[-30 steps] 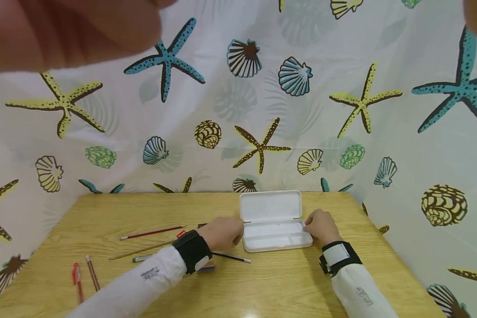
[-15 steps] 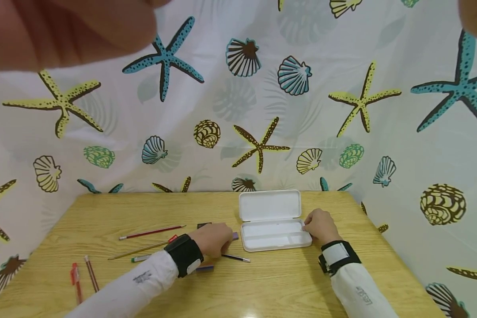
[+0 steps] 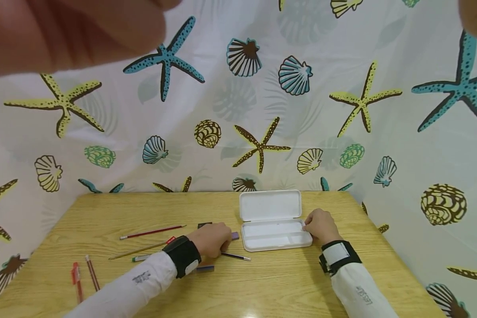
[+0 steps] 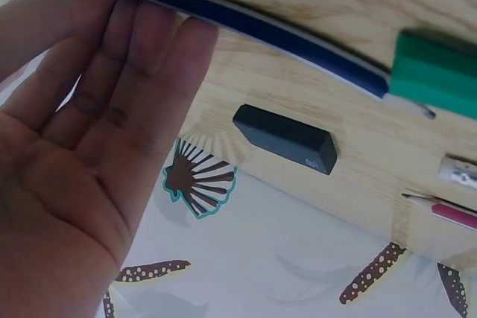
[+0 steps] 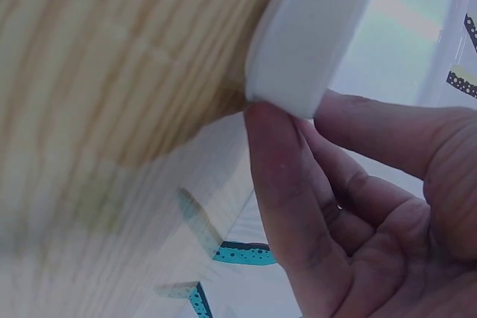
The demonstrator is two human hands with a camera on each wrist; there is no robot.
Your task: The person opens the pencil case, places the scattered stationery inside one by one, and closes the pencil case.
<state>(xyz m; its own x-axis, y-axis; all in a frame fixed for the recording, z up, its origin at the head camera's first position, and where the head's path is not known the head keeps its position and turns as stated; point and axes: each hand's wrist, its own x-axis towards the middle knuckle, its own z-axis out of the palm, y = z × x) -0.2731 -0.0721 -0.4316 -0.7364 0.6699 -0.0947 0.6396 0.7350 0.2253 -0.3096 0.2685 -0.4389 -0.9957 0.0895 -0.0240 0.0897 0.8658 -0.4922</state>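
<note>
My left hand is low over the table, left of the case. Its thumb and fingertips pinch a dark blue pencil, seen close in the left wrist view; the white end of that pencil points toward the case in the head view. A black eraser lies near the fingers. My right hand pinches the right end wall of an open white pencil case, thumb inside and fingers outside. The lid stands tilted back. The compartments that show hold nothing I can make out.
A purple eraser lies beside the left fingers and a blue item below the wrist. Leftward are a red pencil, a thin brush-like stick, a red pen and a brown pencil. Patterned cloth stands behind the table.
The left hand has moved left and slightly down from the case's left edge to the blue pencil, uncovering the purple eraser. The right hand keeps its hold on the case.
</note>
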